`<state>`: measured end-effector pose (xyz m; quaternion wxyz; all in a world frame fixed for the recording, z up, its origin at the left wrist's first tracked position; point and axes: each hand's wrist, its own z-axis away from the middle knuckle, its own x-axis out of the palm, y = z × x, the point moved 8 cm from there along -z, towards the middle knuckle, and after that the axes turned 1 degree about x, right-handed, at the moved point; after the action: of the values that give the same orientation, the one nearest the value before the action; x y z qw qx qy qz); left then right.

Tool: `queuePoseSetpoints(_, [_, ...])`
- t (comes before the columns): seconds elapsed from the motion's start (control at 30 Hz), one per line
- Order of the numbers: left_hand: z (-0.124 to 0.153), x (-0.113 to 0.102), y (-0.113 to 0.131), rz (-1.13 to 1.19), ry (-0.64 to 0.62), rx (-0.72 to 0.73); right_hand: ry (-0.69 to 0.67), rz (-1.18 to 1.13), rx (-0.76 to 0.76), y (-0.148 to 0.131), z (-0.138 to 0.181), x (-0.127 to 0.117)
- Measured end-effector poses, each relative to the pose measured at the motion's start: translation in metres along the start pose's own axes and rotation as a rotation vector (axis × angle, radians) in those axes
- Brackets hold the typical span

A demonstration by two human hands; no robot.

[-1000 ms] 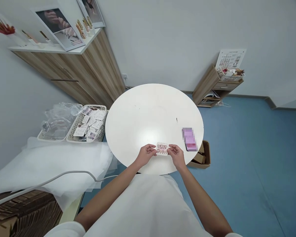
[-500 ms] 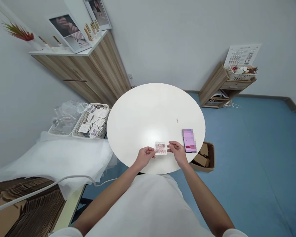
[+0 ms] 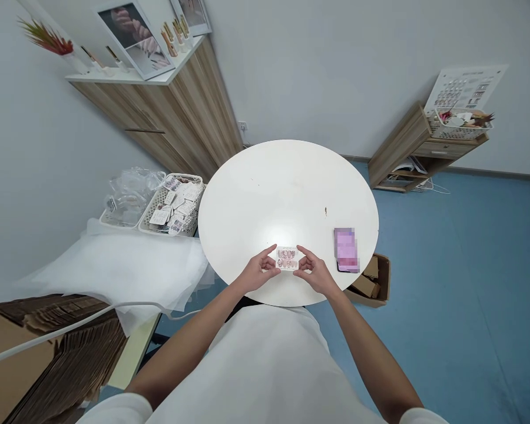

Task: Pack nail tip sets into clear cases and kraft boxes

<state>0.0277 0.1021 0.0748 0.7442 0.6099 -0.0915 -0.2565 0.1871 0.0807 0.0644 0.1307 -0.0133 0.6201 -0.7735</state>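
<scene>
A small clear packet of press-on nails point(image 3: 287, 258) sits between my two hands over the near edge of the round white table point(image 3: 287, 194). My left hand point(image 3: 258, 272) pinches its left end between thumb and fingers. My right hand point(image 3: 315, 274) pinches its right end the same way. A purple phone point(image 3: 346, 249) lies flat on the table just right of my right hand.
Left of the table, a white basket point(image 3: 176, 205) full of nail packets stands beside a tray of clear plastic bags point(image 3: 128, 194) on a white-covered surface. Flattened cardboard point(image 3: 48, 353) lies at lower left. An open cardboard box point(image 3: 371, 282) sits on the blue floor by the table.
Both hands and the packet have stayed together at the table's near edge; my fingers have spread around its ends. The view has shifted, so the room sits a little to the right.
</scene>
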Motion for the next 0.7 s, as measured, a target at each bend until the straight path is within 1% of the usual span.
queuePoseSetpoints(0.13, [-0.004, -0.015, 0.003, -0.147, -0.016, 0.063, -0.008, 0.025, -0.004, -0.003, -0.01, 0.009])
queuePoseSetpoints(0.3, [-0.007, -0.04, -0.009, -0.234, 0.008, 0.061, -0.079, 0.12, -0.033, -0.009, -0.03, 0.029])
queuePoseSetpoints(0.4, [-0.009, -0.06, -0.016, -0.28, 0.021, 0.074, -0.087, 0.197, -0.038, -0.011, -0.047, 0.043])
queuePoseSetpoints(0.57, [-0.013, -0.095, -0.031, -0.34, 0.05, 0.14, -0.051, 0.262, -0.009, -0.012, -0.076, 0.072])
queuePoseSetpoints(0.7, [-0.016, -0.128, -0.051, -0.358, 0.11, 0.122, -0.032, 0.297, 0.034, -0.011, -0.103, 0.1])
